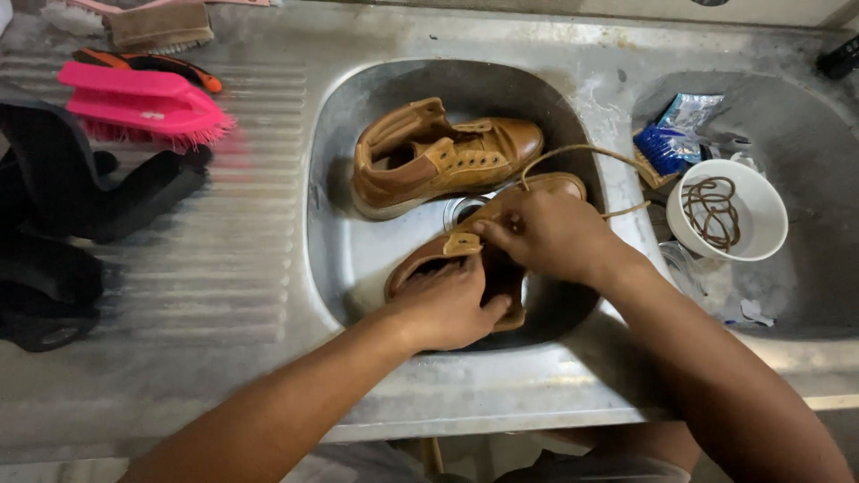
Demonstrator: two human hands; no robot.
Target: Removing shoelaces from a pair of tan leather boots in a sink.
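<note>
Down in the steel sink basin at frame centre, both hands work on a tan shoe. Left hand closes around its heel collar; right hand pinches the brown lace near the tongue. Just above lies a second tan shoe. At upper left, a pink brush rests on the bench; a white bowl sits right.

Both forearms are bare (no sleeves, rings, or watch).
</note>
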